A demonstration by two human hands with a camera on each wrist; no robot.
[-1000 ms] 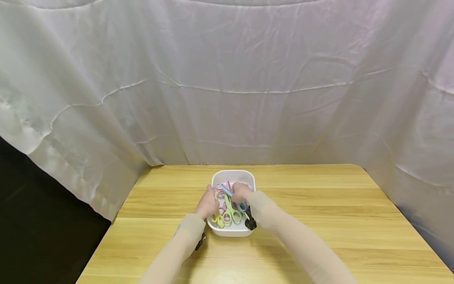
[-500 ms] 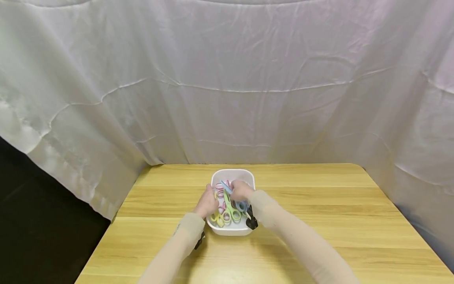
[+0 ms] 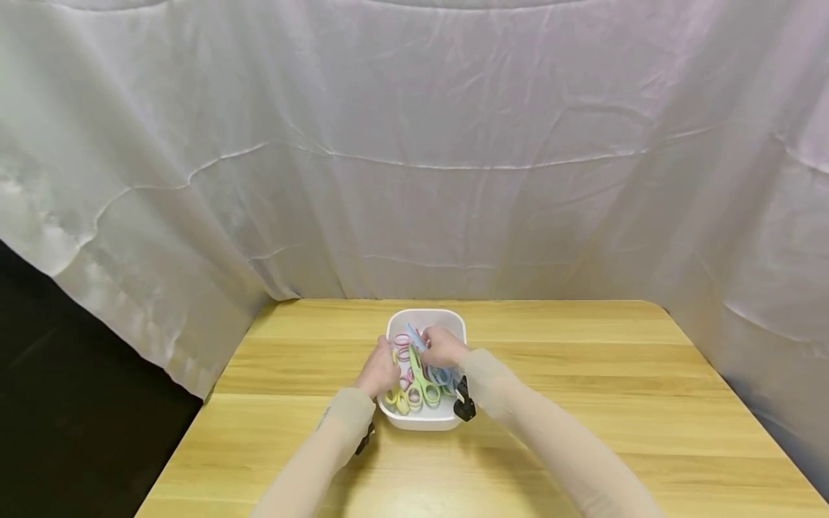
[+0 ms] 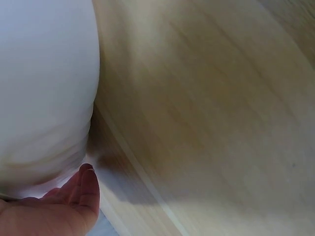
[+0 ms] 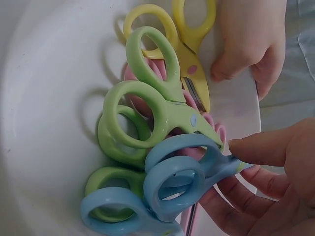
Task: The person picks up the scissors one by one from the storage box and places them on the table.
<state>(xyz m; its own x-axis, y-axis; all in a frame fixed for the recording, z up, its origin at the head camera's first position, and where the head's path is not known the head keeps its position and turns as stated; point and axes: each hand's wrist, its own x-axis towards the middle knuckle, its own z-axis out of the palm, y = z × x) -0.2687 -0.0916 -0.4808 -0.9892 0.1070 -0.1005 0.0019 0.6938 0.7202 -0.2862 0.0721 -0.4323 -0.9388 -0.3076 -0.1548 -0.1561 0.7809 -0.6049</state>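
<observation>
A white plastic bin holds several children's scissors. My left hand grips its left rim, thumb inside and fingers outside; the left wrist view shows those fingers against the outer wall. Over the bin, my right hand pinches a pair of blue scissors by the blade end between thumb and fingers. Green scissors lie beside them, with yellow scissors farther along near my left thumb. Pink scissors are partly hidden underneath. Another blue pair lies close by.
The bin stands on a wooden table near its far edge. A pale curtain hangs behind the table and along both sides. A dark area lies beyond the left edge.
My right hand has shifted slightly to the right, and the blue scissors' tip has moved a little away and right. The left hand keeps its grip on the bin.
</observation>
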